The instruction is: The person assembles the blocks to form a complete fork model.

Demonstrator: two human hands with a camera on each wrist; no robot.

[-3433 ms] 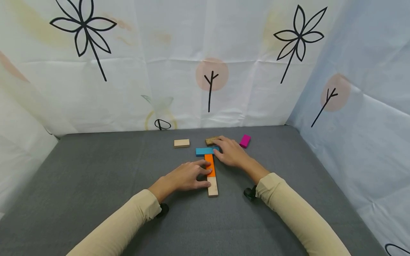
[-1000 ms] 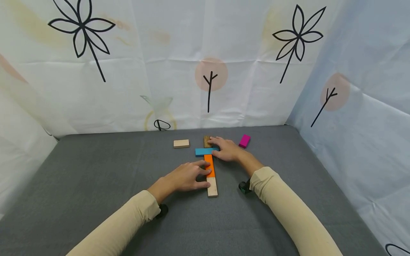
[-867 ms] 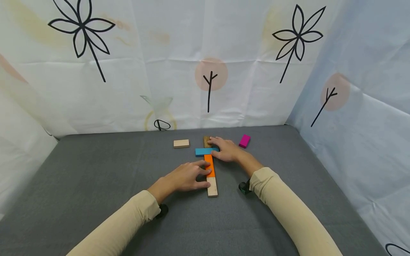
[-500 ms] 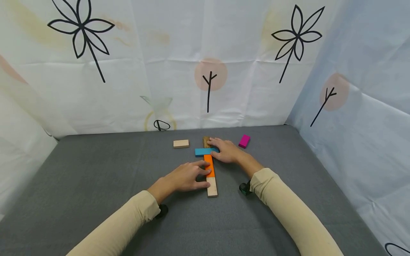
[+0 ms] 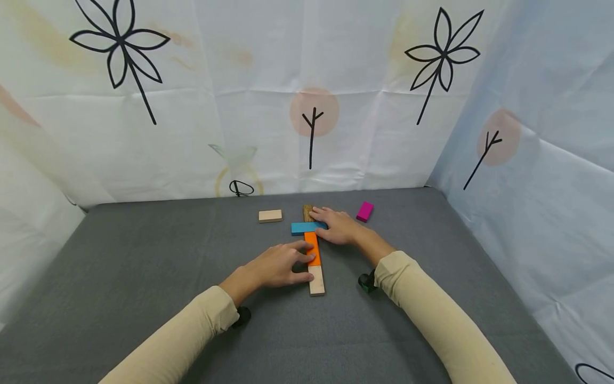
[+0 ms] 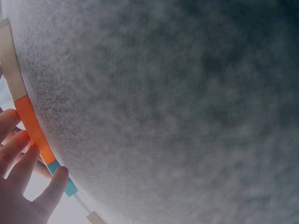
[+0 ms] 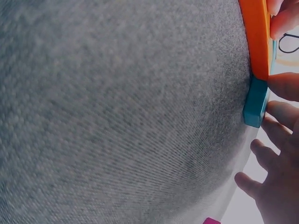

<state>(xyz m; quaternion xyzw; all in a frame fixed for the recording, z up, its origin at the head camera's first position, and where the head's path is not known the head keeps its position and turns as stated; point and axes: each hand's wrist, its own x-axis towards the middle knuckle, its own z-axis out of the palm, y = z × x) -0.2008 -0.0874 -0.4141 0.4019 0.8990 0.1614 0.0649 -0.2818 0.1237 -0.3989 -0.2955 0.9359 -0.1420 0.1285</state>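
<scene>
Flat wooden blocks form a cross-like line on the table. A pale block (image 5: 317, 286) is nearest, then an orange block (image 5: 311, 238), a blue block (image 5: 301, 229) lying crosswise, and a dark brown block (image 5: 307, 213) at the far end. My left hand (image 5: 275, 265) rests its spread fingertips on the orange block and its thumb on the pale one. My right hand (image 5: 341, 228) has its thumb at the blue block's right part and a fingertip at the brown block's right edge. In the right wrist view, its fingers spread beside the blue block (image 7: 255, 102).
A loose pale block (image 5: 271, 216) lies at the back left of the line, a magenta block (image 5: 365, 212) at the back right. Grey cloth covers the table (image 5: 158, 256). White printed fabric (image 5: 268, 106) stands behind and at both sides.
Since the oldest frame, the brown block has turned from crosswise to lengthwise, against the blue block's far side. My right hand shifted slightly left; over the last second both hands stay nearly still.
</scene>
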